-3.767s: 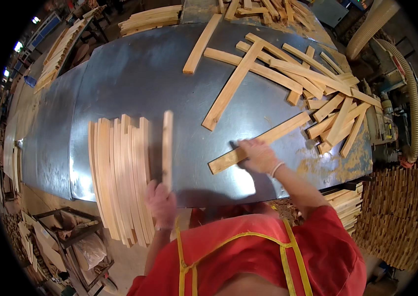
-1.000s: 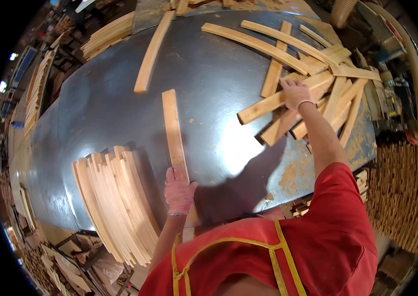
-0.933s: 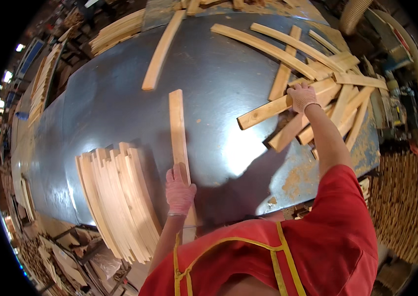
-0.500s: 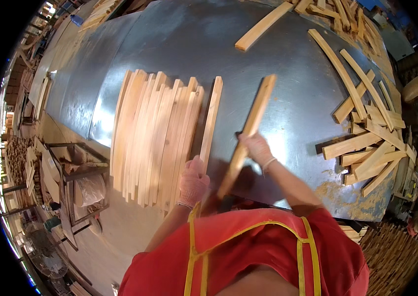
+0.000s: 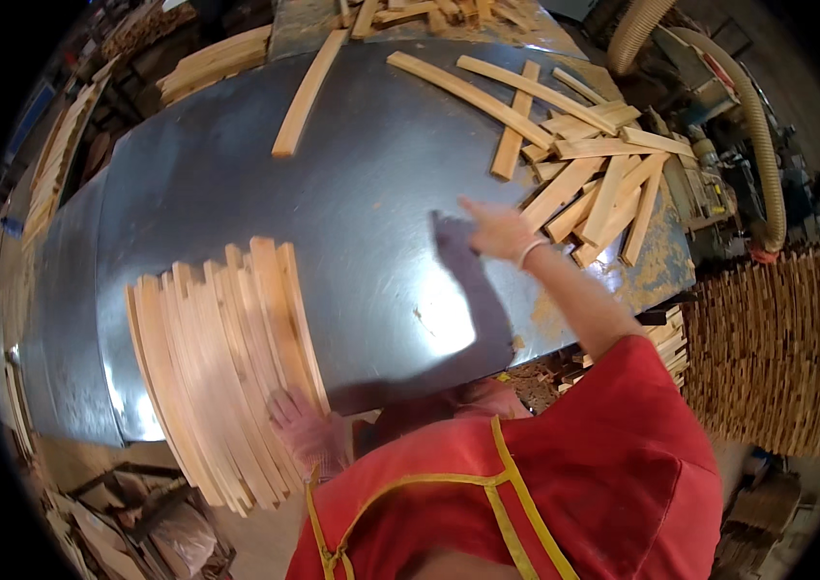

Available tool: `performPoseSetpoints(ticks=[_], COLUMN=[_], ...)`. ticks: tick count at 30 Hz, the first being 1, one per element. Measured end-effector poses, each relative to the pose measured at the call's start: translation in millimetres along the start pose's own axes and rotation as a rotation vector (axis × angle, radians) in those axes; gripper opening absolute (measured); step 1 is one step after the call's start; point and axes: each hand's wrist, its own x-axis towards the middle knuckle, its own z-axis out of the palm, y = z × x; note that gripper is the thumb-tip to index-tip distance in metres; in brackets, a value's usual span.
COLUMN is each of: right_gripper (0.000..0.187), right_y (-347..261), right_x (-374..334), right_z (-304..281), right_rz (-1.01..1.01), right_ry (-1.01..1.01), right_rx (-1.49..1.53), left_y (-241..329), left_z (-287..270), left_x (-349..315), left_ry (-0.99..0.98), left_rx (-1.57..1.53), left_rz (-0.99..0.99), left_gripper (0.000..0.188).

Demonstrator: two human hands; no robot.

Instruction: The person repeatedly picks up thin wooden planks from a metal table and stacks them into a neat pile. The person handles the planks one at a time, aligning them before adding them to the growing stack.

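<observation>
My left hand [image 5: 310, 430], in a pale glove, rests on the right-hand side of a row of wooden slats [image 5: 221, 367]. Its fingers are spread over the slats' near ends without gripping. The slats are pale, slightly curved and lie side by side, their far ends uneven. My right hand [image 5: 502, 230] reaches out over the metal table [image 5: 362, 213], fingers stretched and holding nothing. Just beyond it to the right is a loose heap of similar slats [image 5: 608, 193], crossing one another. A shadow of my arm falls on the table below that hand.
A single slat [image 5: 309, 92] lies at the far side, and more pieces [image 5: 420, 14] lie beyond it. Sawdust [image 5: 657, 275] covers the table's right edge. To the right stand a ribbed hose [image 5: 768, 145] and a large stack of wood [image 5: 777, 348]. A metal frame [image 5: 154, 503] stands at lower left.
The slat in my right hand has been let go and now appears within the row. That hand has moved rightward toward the heap. My left hand has opened onto the slats; the view has turned right.
</observation>
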Motion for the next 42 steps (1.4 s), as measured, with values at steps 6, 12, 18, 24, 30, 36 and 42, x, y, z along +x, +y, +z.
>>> performPoseSetpoints(ticks=[6, 12, 18, 24, 30, 36, 42], right_gripper=[0.057, 0.052, 0.047, 0.089, 0.054, 0.081, 0.105], right_y=[155, 49, 99, 227, 163, 103, 69], right_x=[-6, 21, 176, 275, 225, 27, 20], right_z=[-6, 12, -36, -50, 1, 63, 75], right_rz=[-0.067, -0.509, -0.261, 0.311, 0.110, -0.243, -0.616], right_ry=[0.056, -0.074, 0.373, 0.124, -0.274, -0.137, 0.094], right_rx=[-0.885, -0.357, -0.113, -0.298, 0.616, -0.276, -0.590], left_y=[6, 0, 29, 24, 31, 22, 10], left_z=[-4, 37, -2, -16, -10, 21, 14], left_x=[6, 1, -5, 4, -6, -17, -20], left_ry=[0.079, 0.310, 0.231, 0.236, 0.222, 0.270, 0.267], left_rx=[0.048, 0.221, 0.101, 0.196, 0.006, 0.074, -0.135], left_rz=[0.030, 0.222, 0.191, 0.161, -0.090, -0.085, -0.041], left_gripper=[0.090, 0.077, 0.072, 0.073, 0.070, 0.073, 0.073])
